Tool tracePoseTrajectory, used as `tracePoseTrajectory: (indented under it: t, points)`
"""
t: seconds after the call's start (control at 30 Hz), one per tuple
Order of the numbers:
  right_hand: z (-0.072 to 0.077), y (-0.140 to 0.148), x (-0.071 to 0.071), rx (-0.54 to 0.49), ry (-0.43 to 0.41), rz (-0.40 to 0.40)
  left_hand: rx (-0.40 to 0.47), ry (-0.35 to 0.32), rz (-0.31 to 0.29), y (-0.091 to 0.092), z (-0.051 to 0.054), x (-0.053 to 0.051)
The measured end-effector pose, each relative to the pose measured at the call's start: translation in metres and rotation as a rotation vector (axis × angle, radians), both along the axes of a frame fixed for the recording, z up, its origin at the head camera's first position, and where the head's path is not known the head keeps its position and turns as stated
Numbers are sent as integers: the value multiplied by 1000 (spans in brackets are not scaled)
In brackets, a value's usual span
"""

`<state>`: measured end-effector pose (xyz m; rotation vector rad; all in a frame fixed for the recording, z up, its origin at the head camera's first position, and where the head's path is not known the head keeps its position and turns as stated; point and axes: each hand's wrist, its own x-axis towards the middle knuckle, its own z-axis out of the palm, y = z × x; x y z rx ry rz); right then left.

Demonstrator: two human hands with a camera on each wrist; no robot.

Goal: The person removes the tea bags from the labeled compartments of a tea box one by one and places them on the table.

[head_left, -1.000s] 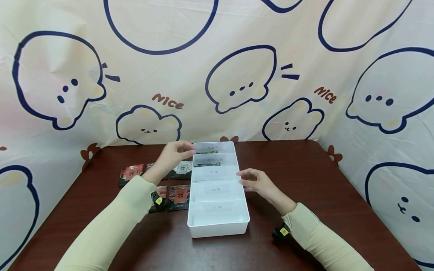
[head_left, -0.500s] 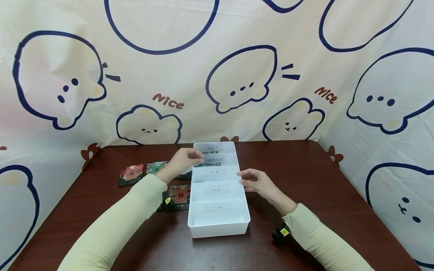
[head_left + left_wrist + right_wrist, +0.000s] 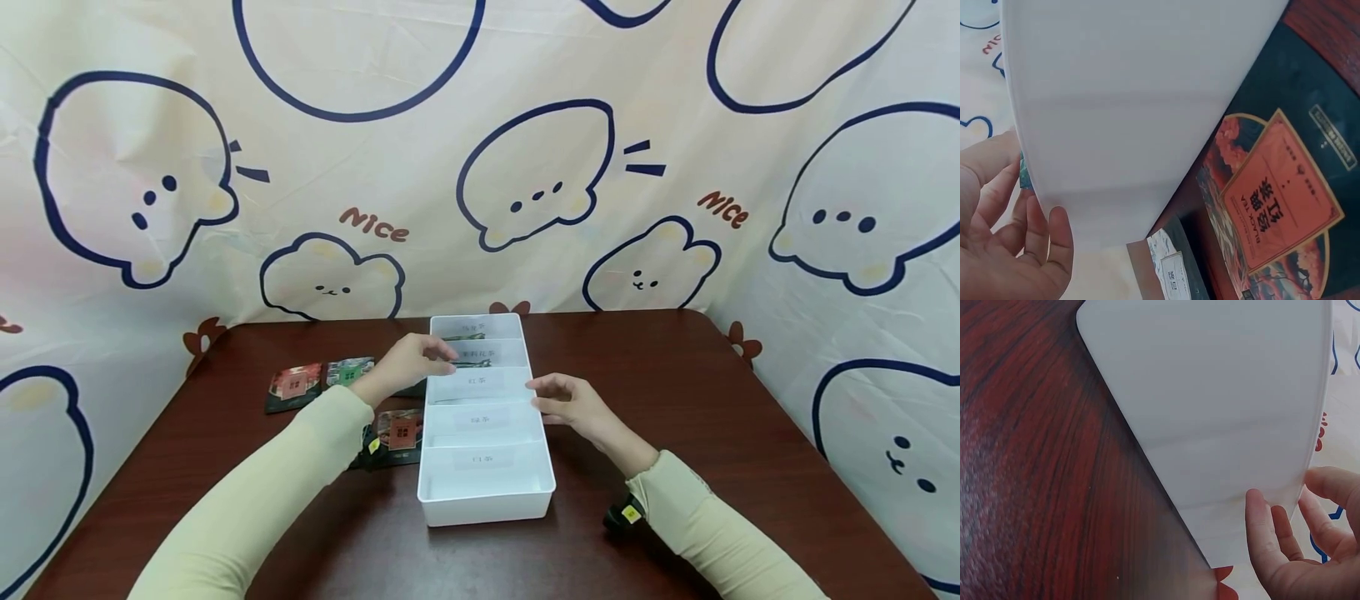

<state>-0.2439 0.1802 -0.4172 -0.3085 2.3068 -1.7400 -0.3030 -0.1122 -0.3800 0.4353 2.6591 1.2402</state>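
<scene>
A long white divided box [image 3: 486, 510] with a label in each compartment stands in the middle of the table. Above its second compartment from the far end, my left hand [image 3: 408, 364] pinches the edge of a green tea packet [image 3: 1025, 172] between thumb and finger. Most of that packet is hidden by the box wall. Another packet [image 3: 468, 337] lies in the farthest compartment. Against the box's right side rests my right hand [image 3: 573, 408], fingers loosely bent; in the right wrist view its fingertips [image 3: 1255, 501] touch the outer wall and rim.
Left of the box lie several tea packets: a red one [image 3: 294, 385], a green one [image 3: 349, 370], and an orange-labelled black tea packet [image 3: 400, 435]. The left forearm partly covers others. Patterned cloth [image 3: 525, 167] walls in the dark wooden table [image 3: 675, 367].
My left hand has moved right from the box's far left rim, then slightly nearer, to the second compartment's packet. The right hand has stayed at the box's side.
</scene>
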Motion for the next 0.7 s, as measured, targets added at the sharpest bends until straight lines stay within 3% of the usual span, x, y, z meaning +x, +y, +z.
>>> tracePoseTrajectory:
  t: [0.7]
  points:
    - [1,1,0,-2,-2,2,-54,40,21,1,2,0]
